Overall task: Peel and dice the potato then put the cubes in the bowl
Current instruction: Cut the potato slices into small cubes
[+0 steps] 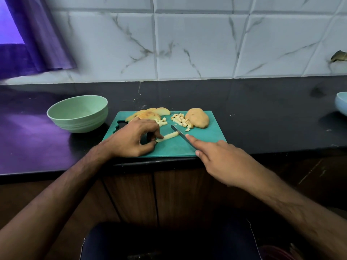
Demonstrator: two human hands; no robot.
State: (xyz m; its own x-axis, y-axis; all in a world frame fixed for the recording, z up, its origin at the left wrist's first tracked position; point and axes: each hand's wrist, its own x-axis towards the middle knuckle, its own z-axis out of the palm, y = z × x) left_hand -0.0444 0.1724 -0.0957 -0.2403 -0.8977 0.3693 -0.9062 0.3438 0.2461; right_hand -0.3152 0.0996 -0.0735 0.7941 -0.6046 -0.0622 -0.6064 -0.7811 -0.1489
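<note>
A green cutting board (206, 141) lies on the black counter. My left hand (134, 137) pinches a pale potato stick (168, 137) lying across the board. My right hand (221, 160) grips a knife (180, 135), forefinger stretched along its spine, and the blade's tip meets the stick's right end. Small potato cubes (182, 121) are heaped behind the blade, next to a potato half (197, 118). Potato slices (148, 114) lie at the board's far left. An empty pale green bowl (78, 113) stands left of the board.
A light blue bowl (341, 105) is cut off by the right edge. The counter's front edge runs just below the board, with wooden cabinet doors underneath. A tiled wall stands behind, and a purple curtain (37, 44) hangs at the far left.
</note>
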